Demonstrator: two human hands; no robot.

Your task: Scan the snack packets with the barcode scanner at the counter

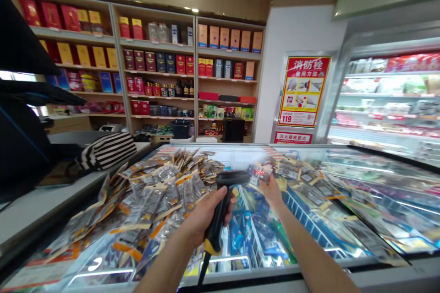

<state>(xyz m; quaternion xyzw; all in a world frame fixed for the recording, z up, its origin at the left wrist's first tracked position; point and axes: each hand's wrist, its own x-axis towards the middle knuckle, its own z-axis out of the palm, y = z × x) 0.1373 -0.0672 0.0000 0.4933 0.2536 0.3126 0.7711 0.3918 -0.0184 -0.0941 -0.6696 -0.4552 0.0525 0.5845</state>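
Observation:
My left hand (202, 217) is closed round the handle of a black barcode scanner (231, 179) with a yellow base, its head pointing away toward the right. My right hand (271, 191) holds up a small clear packet (261, 173) just in front of the scanner head; a red glow shows on the packet. Both hands hover over the glass lid of a chest freezer (360, 263). A large heap of similar small packets (151, 192) lies on the glass to the left. A second spread of packets (309, 181) lies to the right.
A striped bag (108, 151) rests on a grey counter (37, 201) at the left. Wall shelves (161, 68) with boxed goods and bottles stand behind. A red notice poster (304, 91) hangs on the white wall. An open chilled cabinet (388, 100) stands at the right.

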